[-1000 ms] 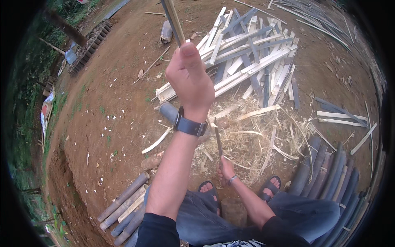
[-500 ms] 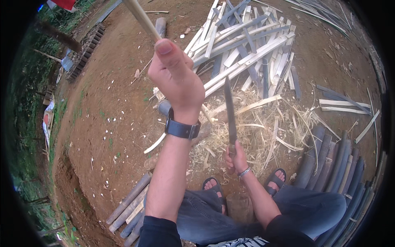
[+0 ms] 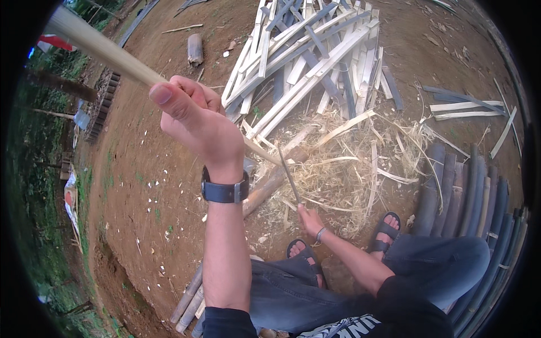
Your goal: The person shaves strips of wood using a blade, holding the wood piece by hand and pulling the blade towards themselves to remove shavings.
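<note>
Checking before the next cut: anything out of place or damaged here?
Nothing stands out. The left hand grips the bamboo strip, the right hand holds the knife, and shavings litter the ground.

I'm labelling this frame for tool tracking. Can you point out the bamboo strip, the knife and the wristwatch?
bamboo strip (image 3: 104, 49), head view, on the pale shaft above the left hand.
knife (image 3: 289, 177), head view, on the middle of the blade.
wristwatch (image 3: 224, 192), head view, on the dark band.

Soft even daylight, faint shadows, no glare (fisheye-bent, black-vignetted rim)
</note>
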{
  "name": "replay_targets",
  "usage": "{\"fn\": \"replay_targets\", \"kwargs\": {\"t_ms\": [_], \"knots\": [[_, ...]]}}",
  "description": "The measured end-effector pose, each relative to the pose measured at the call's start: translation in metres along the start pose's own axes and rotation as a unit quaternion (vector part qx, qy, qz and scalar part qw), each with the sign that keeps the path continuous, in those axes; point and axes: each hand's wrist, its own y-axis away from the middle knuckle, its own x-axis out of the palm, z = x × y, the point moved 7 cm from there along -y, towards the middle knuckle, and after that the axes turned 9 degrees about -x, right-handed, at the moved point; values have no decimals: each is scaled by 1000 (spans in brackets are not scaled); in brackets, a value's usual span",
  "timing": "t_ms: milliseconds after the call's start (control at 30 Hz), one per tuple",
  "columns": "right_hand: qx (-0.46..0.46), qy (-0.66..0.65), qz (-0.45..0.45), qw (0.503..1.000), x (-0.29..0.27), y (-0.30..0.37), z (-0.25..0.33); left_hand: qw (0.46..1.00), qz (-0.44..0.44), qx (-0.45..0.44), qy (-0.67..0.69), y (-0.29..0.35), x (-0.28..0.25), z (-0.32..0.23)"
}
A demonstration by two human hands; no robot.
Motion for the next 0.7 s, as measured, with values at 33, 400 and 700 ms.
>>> {"fn": "replay_targets", "kwargs": {"t_ms": [33, 400, 700], "knots": [[-28, 6, 19, 999, 7, 3, 9, 1000, -5, -2, -1, -3, -10, 3], [-34, -106, 39, 993, 6, 12, 26, 1000, -11, 20, 0, -12, -16, -3], [-35, -57, 32, 997, 9, 7, -5, 999, -33, 12, -2, -12, -29, -2]]}}
